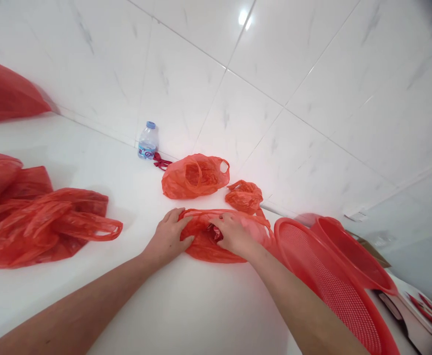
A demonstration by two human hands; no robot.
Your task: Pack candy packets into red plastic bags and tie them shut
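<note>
With the red bag (pixel 208 250) between the hands already open around a dark-red item (pixel 216 233), its handling seemed begun but unfinished, the left hand (pixel 166 237) spread wide at its rim, the right hand (pixel 235 234) curled by the item, grip unclear.

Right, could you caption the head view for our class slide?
Left hand at one end of an open red plastic bag, right hand at its mouth.
</note>
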